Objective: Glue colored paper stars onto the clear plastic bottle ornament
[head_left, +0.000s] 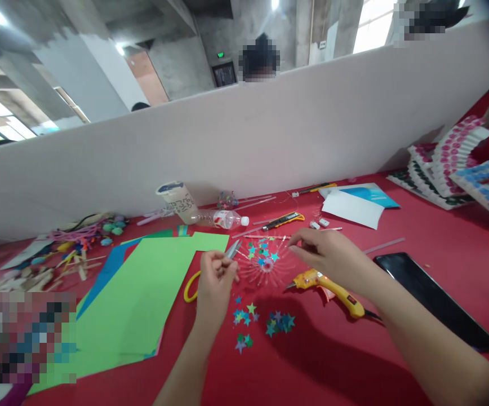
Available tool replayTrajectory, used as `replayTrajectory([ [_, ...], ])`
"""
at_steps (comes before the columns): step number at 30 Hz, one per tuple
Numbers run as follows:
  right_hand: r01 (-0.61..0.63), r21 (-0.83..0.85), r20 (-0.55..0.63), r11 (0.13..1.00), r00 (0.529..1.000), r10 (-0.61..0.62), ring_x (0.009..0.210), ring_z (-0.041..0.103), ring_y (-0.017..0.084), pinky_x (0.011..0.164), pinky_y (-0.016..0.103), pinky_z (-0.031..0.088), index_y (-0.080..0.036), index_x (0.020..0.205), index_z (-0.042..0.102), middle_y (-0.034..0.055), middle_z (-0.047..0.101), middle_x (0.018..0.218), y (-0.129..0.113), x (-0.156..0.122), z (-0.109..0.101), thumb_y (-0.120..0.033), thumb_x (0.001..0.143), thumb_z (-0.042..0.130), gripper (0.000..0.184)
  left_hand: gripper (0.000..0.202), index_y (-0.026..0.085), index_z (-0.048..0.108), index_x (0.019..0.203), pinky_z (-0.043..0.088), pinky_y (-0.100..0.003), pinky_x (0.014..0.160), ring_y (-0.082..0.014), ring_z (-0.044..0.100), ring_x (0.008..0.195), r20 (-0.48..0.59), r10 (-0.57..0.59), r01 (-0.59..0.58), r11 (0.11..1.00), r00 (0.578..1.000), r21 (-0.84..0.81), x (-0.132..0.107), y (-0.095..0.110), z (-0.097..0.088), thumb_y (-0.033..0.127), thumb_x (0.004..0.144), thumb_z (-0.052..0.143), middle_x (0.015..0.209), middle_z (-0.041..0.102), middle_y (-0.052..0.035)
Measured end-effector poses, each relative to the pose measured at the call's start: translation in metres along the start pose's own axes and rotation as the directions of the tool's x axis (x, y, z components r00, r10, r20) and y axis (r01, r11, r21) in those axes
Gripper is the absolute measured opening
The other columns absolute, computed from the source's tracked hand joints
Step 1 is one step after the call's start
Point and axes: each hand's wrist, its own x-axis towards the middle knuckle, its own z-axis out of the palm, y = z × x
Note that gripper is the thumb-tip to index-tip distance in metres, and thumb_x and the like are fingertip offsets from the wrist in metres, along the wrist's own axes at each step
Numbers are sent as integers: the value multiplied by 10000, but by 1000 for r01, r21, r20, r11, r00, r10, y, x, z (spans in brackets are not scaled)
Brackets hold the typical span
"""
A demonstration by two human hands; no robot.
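Note:
Between my hands lies a clear plastic piece (265,277) with many thin strips fanning out, and several shiny star cut-outs (263,249) rest on it. At its left edge, my left hand (216,279) is closed with fingers curled together; what it pinches, if anything, is too small to make out. Scissors with yellow handles (191,287) lie partly under that hand. My right hand (323,251) is closed in a pinch at the right edge of the plastic, its content too fine to tell. Below it is a yellow glue gun (341,294). More stars (280,323) lie nearer me in small groups.
Green paper sheets (138,299) cover the left. A paper cup (179,203), clear bottle (223,219) and box cutter (284,220) lie behind. A black phone-like slab (434,301) is at right. A white partition (244,141) bounds the red table (312,372); people's heads show beyond.

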Motion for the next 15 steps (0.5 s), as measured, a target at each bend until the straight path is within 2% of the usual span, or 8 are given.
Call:
replayTrajectory([
  [2,-20,-95,47,995,999,24,552,486,131,505,233,279,-213,863,611,0,587,632,5,2,3,-285,847,451,176,228,212,498,984,470,-283,761,-153,596,819,-17,82,-79,989,997,129,6,-11,-1,311,796,581,926,593,-26],
  [4,-31,-138,86,990,995,43,544,491,135,490,238,260,-197,818,607,22,609,651,10,3,8,-259,826,459,160,228,211,562,1004,422,-332,905,-191,556,1014,15,107,-108,981,994,160,11,-21,-1,314,800,568,1114,562,-70],
  [6,-28,-141,113,990,993,45,538,503,137,479,238,249,-185,790,608,38,623,660,13,4,15,-243,806,476,145,246,210,585,1037,387,-338,965,-201,517,1115,60,107,-116,981,992,158,13,-26,-2,310,817,542,1208,539,-80],
  [10,-20,-134,138,991,990,38,564,540,142,482,230,263,-172,799,620,54,645,693,16,6,29,-219,788,493,136,235,184,611,997,436,-319,895,-191,596,975,132,63,-83,985,989,149,9,-27,-1,323,839,506,1031,643,-72],
  [15,-38,-87,114,995,992,47,583,565,143,501,218,310,-164,801,621,52,658,698,25,15,43,-142,761,499,130,171,180,619,834,478,-293,738,-195,633,782,121,-19,-1,987,993,160,5,-22,-4,333,777,567,792,664,-29],
])
